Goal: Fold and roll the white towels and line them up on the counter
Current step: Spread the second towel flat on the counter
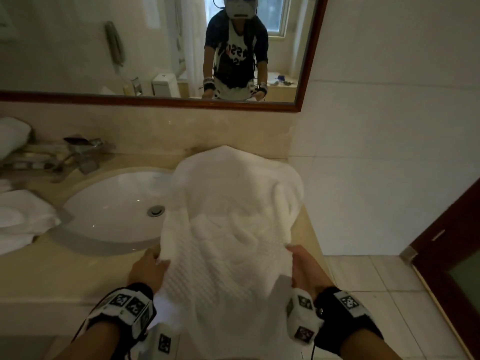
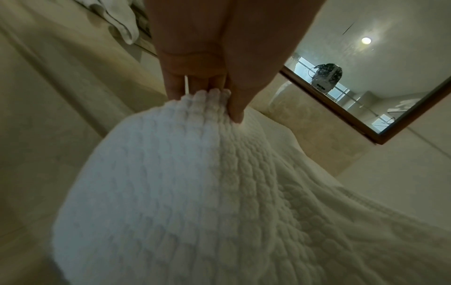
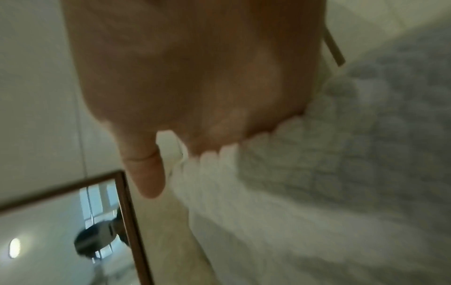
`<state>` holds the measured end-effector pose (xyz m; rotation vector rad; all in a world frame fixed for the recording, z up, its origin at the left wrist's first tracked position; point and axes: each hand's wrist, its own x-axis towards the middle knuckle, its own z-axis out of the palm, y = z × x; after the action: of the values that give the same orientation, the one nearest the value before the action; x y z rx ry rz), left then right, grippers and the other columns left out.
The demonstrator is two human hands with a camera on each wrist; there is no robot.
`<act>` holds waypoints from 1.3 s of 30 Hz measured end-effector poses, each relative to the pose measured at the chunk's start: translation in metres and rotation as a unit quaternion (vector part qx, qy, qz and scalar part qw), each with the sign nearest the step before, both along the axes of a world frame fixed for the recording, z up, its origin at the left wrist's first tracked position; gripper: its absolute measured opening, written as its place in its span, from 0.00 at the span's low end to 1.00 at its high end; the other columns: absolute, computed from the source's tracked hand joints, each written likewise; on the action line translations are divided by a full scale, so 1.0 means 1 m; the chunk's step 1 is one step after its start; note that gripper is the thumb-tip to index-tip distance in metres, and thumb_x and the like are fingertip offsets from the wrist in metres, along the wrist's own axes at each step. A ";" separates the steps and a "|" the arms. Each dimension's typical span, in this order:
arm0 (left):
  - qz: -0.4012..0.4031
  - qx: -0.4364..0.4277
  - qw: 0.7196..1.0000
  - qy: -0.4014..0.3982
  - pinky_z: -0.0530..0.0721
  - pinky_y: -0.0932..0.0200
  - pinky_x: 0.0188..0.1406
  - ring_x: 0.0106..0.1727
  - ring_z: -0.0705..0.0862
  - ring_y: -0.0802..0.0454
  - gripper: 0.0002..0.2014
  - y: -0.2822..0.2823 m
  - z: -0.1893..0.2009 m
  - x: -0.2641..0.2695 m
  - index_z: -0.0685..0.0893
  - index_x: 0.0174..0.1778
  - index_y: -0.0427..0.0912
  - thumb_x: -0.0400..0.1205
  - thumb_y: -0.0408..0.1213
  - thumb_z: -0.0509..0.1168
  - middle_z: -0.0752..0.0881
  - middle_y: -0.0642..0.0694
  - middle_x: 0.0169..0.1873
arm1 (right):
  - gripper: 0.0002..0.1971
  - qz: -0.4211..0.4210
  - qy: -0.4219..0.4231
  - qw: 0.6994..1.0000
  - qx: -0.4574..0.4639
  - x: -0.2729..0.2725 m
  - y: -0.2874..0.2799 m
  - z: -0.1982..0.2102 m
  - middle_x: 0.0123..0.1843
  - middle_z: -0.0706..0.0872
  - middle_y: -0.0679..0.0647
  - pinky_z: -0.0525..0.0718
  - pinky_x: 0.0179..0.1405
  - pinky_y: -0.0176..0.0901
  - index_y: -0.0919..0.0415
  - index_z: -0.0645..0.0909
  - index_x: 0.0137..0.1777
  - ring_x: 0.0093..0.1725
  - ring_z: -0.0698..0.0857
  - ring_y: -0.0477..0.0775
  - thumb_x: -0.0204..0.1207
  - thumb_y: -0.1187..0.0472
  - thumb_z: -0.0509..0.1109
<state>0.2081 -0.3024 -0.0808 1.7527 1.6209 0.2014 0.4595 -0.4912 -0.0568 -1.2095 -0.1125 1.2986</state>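
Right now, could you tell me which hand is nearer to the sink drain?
Left. The left hand holds the towel edge at the sink's front rim, below the drain. The right hand holds the opposite edge, across the towel from the sink.

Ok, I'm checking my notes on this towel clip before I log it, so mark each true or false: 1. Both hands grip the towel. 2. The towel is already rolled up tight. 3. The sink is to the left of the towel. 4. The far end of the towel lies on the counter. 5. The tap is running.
1. True: the left hand and the right hand each pinch a near corner of the towel.
2. False: it is spread open, not rolled.
3. True: the sink lies left of it.
4. True: the far end rests on the counter by the wall.
5. False: no water shows at the tap.
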 end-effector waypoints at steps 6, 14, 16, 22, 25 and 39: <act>-0.019 -0.005 1.000 0.010 0.75 0.47 0.59 0.62 0.79 0.33 0.20 -0.002 0.003 0.000 0.70 0.70 0.33 0.83 0.38 0.61 0.80 0.31 0.63 | 0.18 -0.072 -0.042 0.996 0.019 -0.007 0.012 0.000 0.28 0.78 0.47 0.73 0.32 0.39 0.52 0.79 0.31 0.27 0.76 0.45 0.81 0.58 0.56; -0.001 0.016 0.993 0.114 0.78 0.44 0.60 0.61 0.80 0.32 0.17 0.008 0.004 -0.037 0.70 0.66 0.29 0.84 0.34 0.60 0.80 0.27 0.60 | 0.12 -0.100 -0.364 0.888 -0.264 0.056 -0.028 0.021 0.42 0.85 0.65 0.72 0.41 0.43 0.64 0.72 0.36 0.36 0.76 0.54 0.82 0.67 0.56; -0.012 0.013 0.989 0.148 0.78 0.45 0.62 0.63 0.79 0.34 0.20 0.006 0.005 -0.040 0.67 0.70 0.30 0.84 0.34 0.60 0.79 0.29 0.63 | 0.14 -0.040 -0.446 0.843 -0.299 0.070 -0.036 0.016 0.57 0.83 0.72 0.69 0.48 0.40 0.69 0.78 0.41 0.49 0.78 0.61 0.84 0.67 0.53; -0.254 0.218 0.924 0.184 0.79 0.43 0.63 0.70 0.77 0.39 0.52 -0.005 0.014 -0.002 0.50 0.78 0.53 0.64 0.43 0.78 0.72 0.38 0.73 | 0.36 0.257 -0.646 0.628 -0.352 0.025 -0.020 -0.010 0.85 0.42 0.56 0.53 0.79 0.62 0.43 0.44 0.83 0.83 0.46 0.62 0.76 0.34 0.42; -0.399 0.185 0.872 0.214 0.58 0.39 0.78 0.83 0.46 0.50 0.61 -0.009 -0.002 0.016 0.25 0.76 0.62 0.56 0.82 0.53 0.39 0.45 0.82 | 0.35 0.360 -0.620 0.615 -0.328 -0.009 -0.008 -0.031 0.82 0.26 0.53 0.37 0.75 0.76 0.33 0.36 0.80 0.81 0.28 0.64 0.76 0.30 0.46; -0.389 0.062 0.894 0.214 0.58 0.47 0.79 0.83 0.54 0.56 0.72 0.012 0.016 0.044 0.46 0.83 0.54 0.39 0.81 0.11 0.45 0.55 0.82 | 0.42 0.328 -0.570 0.665 -0.354 0.038 0.065 -0.001 0.82 0.25 0.51 0.49 0.72 0.84 0.30 0.31 0.77 0.81 0.31 0.66 0.72 0.28 0.55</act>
<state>0.2516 -0.2906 -0.0645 2.5249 1.0499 -0.5041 0.4977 -0.4263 -0.0579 -2.7374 -1.1338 0.9314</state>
